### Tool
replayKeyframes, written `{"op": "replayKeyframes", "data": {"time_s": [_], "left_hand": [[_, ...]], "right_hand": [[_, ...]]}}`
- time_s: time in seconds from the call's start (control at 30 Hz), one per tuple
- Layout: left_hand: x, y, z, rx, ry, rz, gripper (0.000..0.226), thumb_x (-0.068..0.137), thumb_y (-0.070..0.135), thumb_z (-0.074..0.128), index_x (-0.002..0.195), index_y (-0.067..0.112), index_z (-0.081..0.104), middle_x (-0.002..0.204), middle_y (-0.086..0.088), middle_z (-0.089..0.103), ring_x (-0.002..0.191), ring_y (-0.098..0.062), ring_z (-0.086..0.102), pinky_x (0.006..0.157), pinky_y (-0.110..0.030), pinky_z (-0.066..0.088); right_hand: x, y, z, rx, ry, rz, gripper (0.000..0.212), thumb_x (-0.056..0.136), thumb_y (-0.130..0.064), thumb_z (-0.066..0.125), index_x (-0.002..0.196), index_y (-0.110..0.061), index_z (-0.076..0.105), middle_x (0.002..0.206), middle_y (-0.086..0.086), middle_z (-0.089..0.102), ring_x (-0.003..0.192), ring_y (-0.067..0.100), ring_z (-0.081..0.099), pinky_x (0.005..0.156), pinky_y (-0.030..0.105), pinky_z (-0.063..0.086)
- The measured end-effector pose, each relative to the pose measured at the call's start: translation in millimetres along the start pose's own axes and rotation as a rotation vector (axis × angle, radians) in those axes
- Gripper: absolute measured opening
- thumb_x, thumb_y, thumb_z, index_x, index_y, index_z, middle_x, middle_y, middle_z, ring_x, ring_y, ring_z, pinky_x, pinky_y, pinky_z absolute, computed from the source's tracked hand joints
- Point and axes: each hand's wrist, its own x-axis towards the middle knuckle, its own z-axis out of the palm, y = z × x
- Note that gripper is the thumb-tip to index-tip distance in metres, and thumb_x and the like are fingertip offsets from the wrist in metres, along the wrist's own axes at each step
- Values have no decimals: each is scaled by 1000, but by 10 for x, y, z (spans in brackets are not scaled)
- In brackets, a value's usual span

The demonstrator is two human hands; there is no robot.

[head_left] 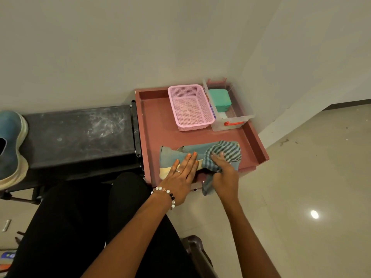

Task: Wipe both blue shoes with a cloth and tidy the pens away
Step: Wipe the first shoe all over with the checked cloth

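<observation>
One blue shoe (170,157) lies on its side at the front of a reddish-brown tray (154,125). My left hand (181,177) rests flat on it with straight fingers. My right hand (222,171) grips a blue striped cloth (224,153) and holds it against the shoe's right end. The second blue shoe (11,145) sits on a black bench (80,135) at the far left, partly cut off by the frame edge. No pens are plainly visible.
A pink mesh basket (190,107) and a clear plastic box (234,121) holding a green case (219,99) stand at the tray's back. Walls close in behind and to the right. Tiled floor (301,187) lies right. My black-clad legs fill the lower left.
</observation>
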Motion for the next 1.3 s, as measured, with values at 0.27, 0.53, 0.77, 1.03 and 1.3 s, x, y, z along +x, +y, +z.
{"op": "replayKeyframes", "data": {"time_s": [0.27, 0.53, 0.77, 1.03, 1.3], "left_hand": [[68, -119, -123, -97, 11, -162, 88, 97, 35, 47, 149, 6, -18, 158, -9, -19, 148, -22, -11, 116, -43, -9], [41, -188, -10, 86, 174, -97, 92, 43, 42, 92, 125, 11, 63, 94, -6, 71, 87, -27, 67, 92, -47, 49], [111, -37, -21, 60, 331, 5, 61, 45, 8, 89, 103, 8, 71, 89, -12, 66, 71, -28, 62, 55, -35, 54], [255, -29, 59, -28, 342, 73, 50, 49, 18, 91, 95, 14, 73, 104, -8, 67, 79, -25, 65, 57, -32, 54], [179, -230, -60, -378, 580, -236, 24, 87, 20, 52, 93, 9, 73, 85, -6, 67, 75, -28, 60, 67, -36, 51]], "right_hand": [[301, 169, -351, 544, 450, 882, 28, 88, -2, 41, 106, -1, 62, 101, 17, 63, 86, 34, 63, 71, 43, 56], [602, 88, 64, 780, 164, 792, 25, 99, -10, 42, 80, -10, 58, 78, 9, 60, 61, 17, 56, 53, 29, 47], [872, 283, 45, 688, 242, 799, 27, 87, 3, 42, 76, -11, 62, 80, 14, 63, 73, 26, 60, 67, 41, 54], [1115, 502, -658, 658, 507, 786, 30, 93, -4, 41, 117, -2, 60, 104, 13, 64, 87, 30, 65, 78, 45, 57], [1266, 647, -635, 811, 207, 779, 23, 95, -21, 54, 113, -6, 55, 107, 14, 64, 94, 29, 64, 85, 46, 54]]}}
